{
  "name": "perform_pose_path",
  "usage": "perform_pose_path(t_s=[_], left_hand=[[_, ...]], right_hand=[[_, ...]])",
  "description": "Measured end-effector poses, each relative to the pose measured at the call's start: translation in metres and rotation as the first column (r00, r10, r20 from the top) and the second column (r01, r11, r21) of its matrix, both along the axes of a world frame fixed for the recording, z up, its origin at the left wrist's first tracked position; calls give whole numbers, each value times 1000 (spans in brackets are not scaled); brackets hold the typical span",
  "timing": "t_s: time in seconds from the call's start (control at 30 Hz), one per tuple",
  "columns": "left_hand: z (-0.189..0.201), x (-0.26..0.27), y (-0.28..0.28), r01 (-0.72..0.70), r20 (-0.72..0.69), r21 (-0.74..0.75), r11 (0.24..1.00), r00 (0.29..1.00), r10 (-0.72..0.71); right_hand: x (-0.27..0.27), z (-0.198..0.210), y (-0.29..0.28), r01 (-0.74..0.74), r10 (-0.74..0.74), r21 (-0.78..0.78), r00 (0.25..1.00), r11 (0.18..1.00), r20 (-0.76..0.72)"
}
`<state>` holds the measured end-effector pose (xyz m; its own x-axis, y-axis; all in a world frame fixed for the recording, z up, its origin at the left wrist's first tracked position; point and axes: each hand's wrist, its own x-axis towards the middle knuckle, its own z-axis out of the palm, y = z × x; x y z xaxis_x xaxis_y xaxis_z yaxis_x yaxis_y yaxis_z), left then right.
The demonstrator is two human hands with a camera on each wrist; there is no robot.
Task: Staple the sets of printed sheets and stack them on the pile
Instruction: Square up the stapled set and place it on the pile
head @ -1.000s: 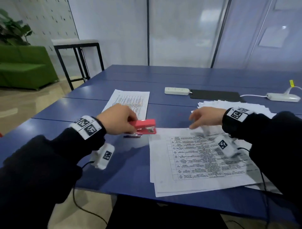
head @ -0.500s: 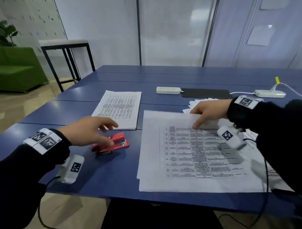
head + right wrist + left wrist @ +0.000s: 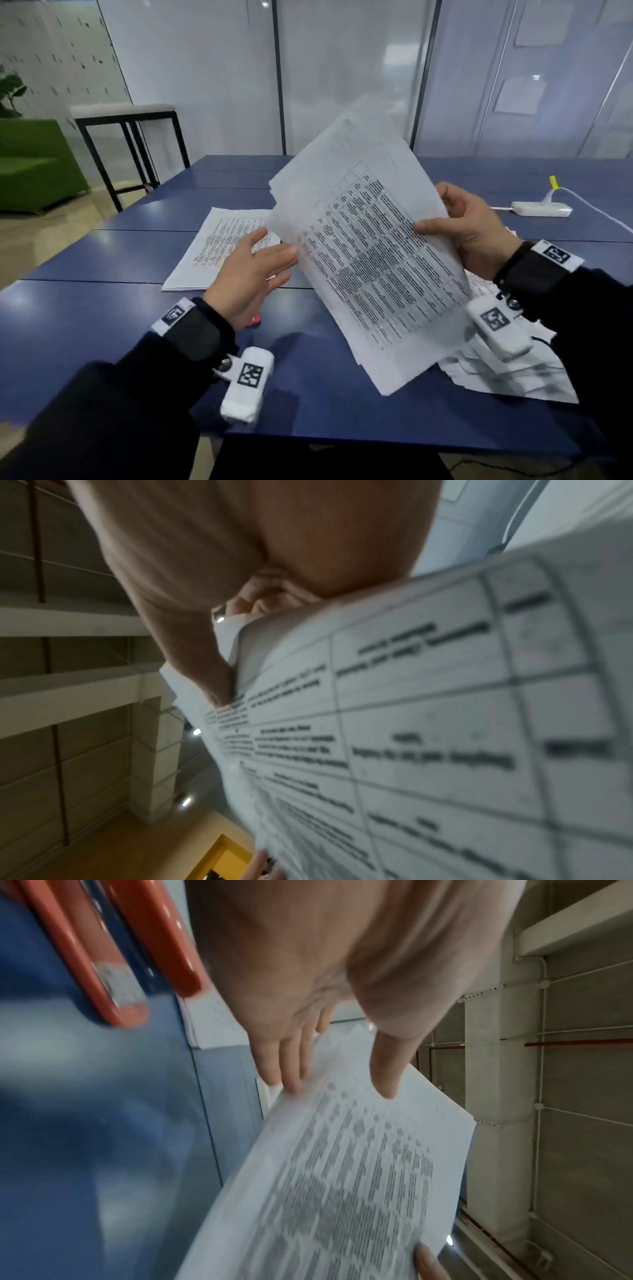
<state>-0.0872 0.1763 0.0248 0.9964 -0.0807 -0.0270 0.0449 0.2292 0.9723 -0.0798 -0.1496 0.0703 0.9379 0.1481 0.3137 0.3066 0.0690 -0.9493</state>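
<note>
My right hand [image 3: 459,226] grips a set of printed sheets [image 3: 370,260] by its right edge, thumb on the printed face, and holds it tilted above the blue table [image 3: 102,318]. In the right wrist view the right hand [image 3: 240,647] pinches the same sheets [image 3: 428,723]. My left hand [image 3: 253,270] is open, its straight fingertips [image 3: 291,1066] at the set's left edge. The red stapler [image 3: 113,947] lies on the table under my left palm; only a sliver of the stapler [image 3: 255,320] shows from the head. The pile of stapled sets [image 3: 205,263] lies flat behind my left hand.
Loose unstapled sheets [image 3: 513,377] are spread on the table under my right wrist. A white power strip [image 3: 541,209] with its cable lies at the far right. A black-legged stool [image 3: 126,113] and a green sofa [image 3: 30,164] stand off to the left.
My right hand has lifted the set of sheets off the table and tilted it up. My left hand has left the stapler on the table and risen to the sheets' left edge.
</note>
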Motion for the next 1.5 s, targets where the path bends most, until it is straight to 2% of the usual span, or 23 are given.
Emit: perform_pose_path(t_s=[0.07,0.1,0.2,0.27,0.3,0.37,0.43,0.6,0.7,0.77,0.87,0.93,1.03,1.13,1.2,1.27,1.33,1.43,1.5], left_hand=[[2,11,-9,-118,22,18,993,993,117],[5,16,-10,-130,10,29,991,991,130],[14,27,-17,19,-10,-60,998,1000,-20],[22,29,-22,52,125,-38,998,991,-47],[28,29,-24,-6,218,9,1000,976,4],[44,28,-26,-166,395,135,977,913,101],[61,28,-29,-260,511,195,946,850,128],[100,22,-38,-332,707,264,906,705,53],[114,19,-34,-463,789,275,843,609,78],[109,16,-28,-476,765,311,822,639,80],[76,8,-20,-361,659,342,868,750,52],[59,5,-19,-303,611,311,901,789,55],[69,15,-21,-332,623,233,914,773,122],[106,27,-20,-481,678,191,856,695,239],[121,33,-20,-491,711,166,855,660,241],[117,31,-19,-428,691,146,892,690,218],[91,24,-15,-354,653,177,918,740,160],[48,10,-14,-314,585,270,910,804,104],[45,11,-16,-334,583,275,902,803,119]], right_hand=[[-3,0,9,36,-40,83,998,996,41],[-4,1,13,47,-53,120,997,992,53],[-5,4,18,58,-74,199,995,978,71],[-5,5,20,78,-95,187,992,979,85],[-5,6,21,92,-108,174,990,981,89],[-5,9,24,113,-128,163,988,980,85],[-3,18,29,148,-165,166,982,975,96],[2,60,51,344,-422,313,876,885,232],[4,79,57,327,-417,312,860,892,292],[6,78,56,315,-374,228,877,922,301],[9,53,55,292,-309,108,926,950,218],[9,37,58,259,-261,37,946,965,194],[10,44,67,322,-310,-3,913,947,267],[13,84,76,371,-349,17,858,929,376],[14,102,80,368,-371,85,846,926,383],[18,98,79,344,-372,142,871,928,320],[17,69,78,331,-346,103,905,938,247],[9,23,77,356,-360,54,919,933,158],[4,23,82,366,-373,71,914,928,160]])
